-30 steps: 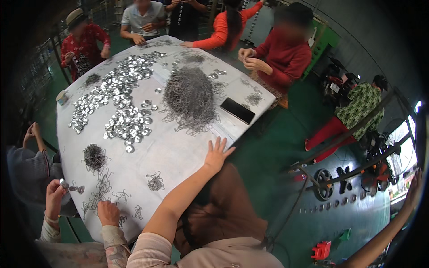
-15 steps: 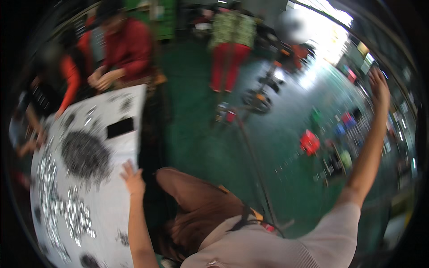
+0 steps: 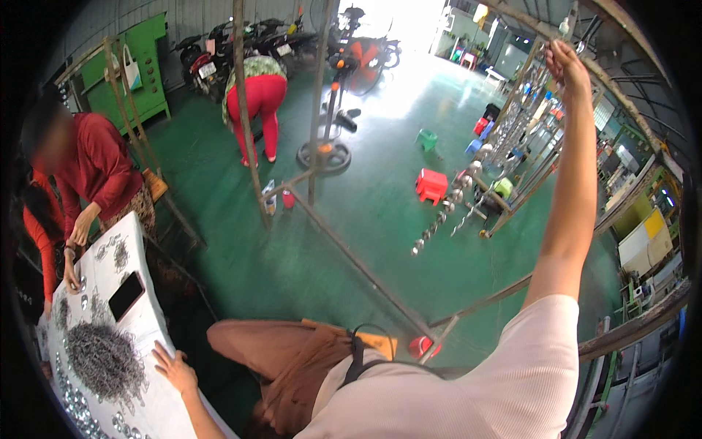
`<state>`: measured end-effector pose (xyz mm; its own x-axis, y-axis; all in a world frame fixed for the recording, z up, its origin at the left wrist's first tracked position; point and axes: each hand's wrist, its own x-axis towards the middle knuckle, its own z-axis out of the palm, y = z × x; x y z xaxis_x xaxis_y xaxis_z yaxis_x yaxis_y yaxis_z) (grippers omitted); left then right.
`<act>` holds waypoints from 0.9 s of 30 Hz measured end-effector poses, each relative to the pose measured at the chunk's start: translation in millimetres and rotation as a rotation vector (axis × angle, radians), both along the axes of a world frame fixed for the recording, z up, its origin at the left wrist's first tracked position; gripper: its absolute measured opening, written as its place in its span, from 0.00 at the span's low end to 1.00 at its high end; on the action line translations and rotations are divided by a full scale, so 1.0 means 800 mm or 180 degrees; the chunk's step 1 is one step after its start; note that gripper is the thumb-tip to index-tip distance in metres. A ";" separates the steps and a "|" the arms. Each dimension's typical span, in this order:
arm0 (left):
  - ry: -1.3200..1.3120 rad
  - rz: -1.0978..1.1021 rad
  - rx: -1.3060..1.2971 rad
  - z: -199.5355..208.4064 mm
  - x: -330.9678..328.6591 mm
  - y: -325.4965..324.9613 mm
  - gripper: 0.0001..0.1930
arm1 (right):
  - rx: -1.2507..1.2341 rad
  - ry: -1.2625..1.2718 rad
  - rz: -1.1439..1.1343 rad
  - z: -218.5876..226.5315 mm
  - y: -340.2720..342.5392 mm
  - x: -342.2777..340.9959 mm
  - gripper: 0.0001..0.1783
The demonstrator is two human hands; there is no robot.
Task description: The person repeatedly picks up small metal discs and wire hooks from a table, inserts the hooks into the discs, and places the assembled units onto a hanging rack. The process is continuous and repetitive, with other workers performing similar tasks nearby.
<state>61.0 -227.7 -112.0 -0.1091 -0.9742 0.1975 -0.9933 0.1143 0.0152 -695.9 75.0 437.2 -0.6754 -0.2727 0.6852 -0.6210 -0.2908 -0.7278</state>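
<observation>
My left hand lies on the edge of the white table, fingers spread and nothing in them. Beside it is a heap of thin dark wire pieces, with a black phone just beyond. Shiny silver pieces are strewn along the table's left part. My right arm reaches high to the right. Its hand is up near an overhead beam, with the fingers bent together. Whatever is between those fingertips is too small to make out.
Metal poles of a frame stand before me. Strings of shiny round pieces hang at the right, near a red stool. Two co-workers are at the table's far side; a person in red trousers bends over near parked motorbikes.
My view has swung to the right, so the table sits further left. My right hand stays raised, its fingers now bent together near the beam. My left hand remains at the table edge.
</observation>
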 end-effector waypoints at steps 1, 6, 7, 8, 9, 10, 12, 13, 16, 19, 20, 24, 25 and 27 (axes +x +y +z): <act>0.0057 -0.0018 -0.0071 -0.005 -0.007 -0.003 0.10 | -0.0010 0.0082 -0.0060 0.004 0.012 -0.005 0.12; 0.0053 -0.0005 -0.0082 -0.005 -0.007 -0.002 0.07 | -0.0405 0.0024 0.0136 0.000 0.022 0.021 0.12; 0.0032 0.0010 -0.0064 -0.005 -0.006 -0.001 0.07 | -0.0395 0.0079 0.0128 0.002 0.024 0.029 0.12; 0.0037 0.0001 -0.0110 -0.009 -0.004 -0.003 0.07 | -0.0385 0.0131 0.0120 0.005 0.026 0.035 0.12; 0.0053 0.0004 -0.0129 -0.010 -0.004 -0.004 0.07 | -0.0376 0.0180 0.0114 0.007 0.026 0.038 0.12; 0.0067 -0.0008 -0.0140 -0.011 -0.006 -0.005 0.07 | -0.0396 0.0212 0.0165 0.011 0.032 0.034 0.12; 0.0097 -0.0016 -0.0161 -0.012 -0.008 -0.004 0.07 | -0.0504 0.0204 0.0086 0.021 0.039 0.031 0.12; 0.0114 -0.0008 -0.0169 -0.011 -0.010 -0.004 0.06 | -0.0557 0.0196 0.0053 0.026 0.042 0.031 0.13; 0.0106 0.0002 -0.0182 -0.011 -0.010 -0.004 0.06 | -0.0717 0.0151 -0.0199 0.039 0.050 0.032 0.14; 0.0133 -0.0023 -0.0245 -0.013 -0.009 -0.004 0.06 | -0.0799 0.0165 -0.0318 0.052 0.057 0.030 0.14; 0.0149 -0.0036 -0.0273 -0.013 -0.009 -0.004 0.06 | -0.0846 0.0160 -0.0349 0.056 0.057 0.030 0.14; 0.0140 -0.0012 -0.0186 -0.006 -0.013 0.000 0.05 | -0.0848 0.0124 -0.0439 0.074 0.059 0.017 0.14; 0.0143 -0.0024 -0.0225 -0.009 -0.011 -0.001 0.05 | -0.0838 0.0104 -0.0455 0.077 0.057 0.017 0.14; 0.0148 -0.0037 -0.0304 -0.013 -0.006 -0.002 0.05 | -0.0807 0.0029 -0.0471 0.082 0.054 0.011 0.15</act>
